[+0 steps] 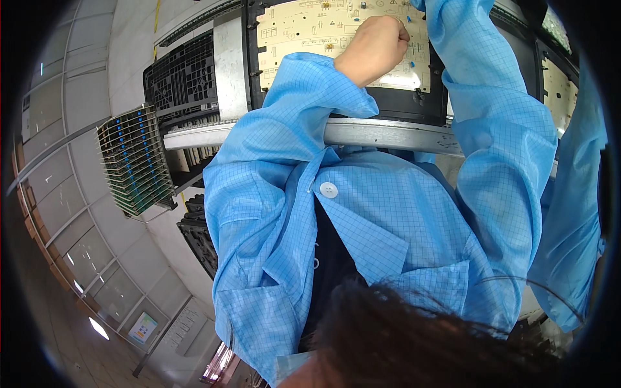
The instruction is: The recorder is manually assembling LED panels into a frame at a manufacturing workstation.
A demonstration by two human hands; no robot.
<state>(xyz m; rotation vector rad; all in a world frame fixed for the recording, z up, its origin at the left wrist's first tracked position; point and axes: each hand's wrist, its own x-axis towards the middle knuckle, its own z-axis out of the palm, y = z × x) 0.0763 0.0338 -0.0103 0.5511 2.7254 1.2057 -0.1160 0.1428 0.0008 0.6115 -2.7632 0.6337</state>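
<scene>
My left hand [375,48] is over a cream-coloured circuit board [284,42], its fingers curled together and pointing down toward the surface. Whatever the fingertips hold, if anything, is hidden beneath the hand. Dark printed outlines cover the board. Near the hand, a small blue component [412,64] stands on it, and a yellow component [329,46] sits further left. A black carrier frame [414,107] surrounds the board. My right sleeve [482,58] stretches up along the board's right side, and the right hand lies beyond the upper edge of the view.
A metal rail [388,136] runs between my body and the carrier. At left stand a rack of stacked boards [134,161] and a black plastic grid tray [184,74]. Another board [557,90] lies to the right, near a person's blue sleeve [569,239].
</scene>
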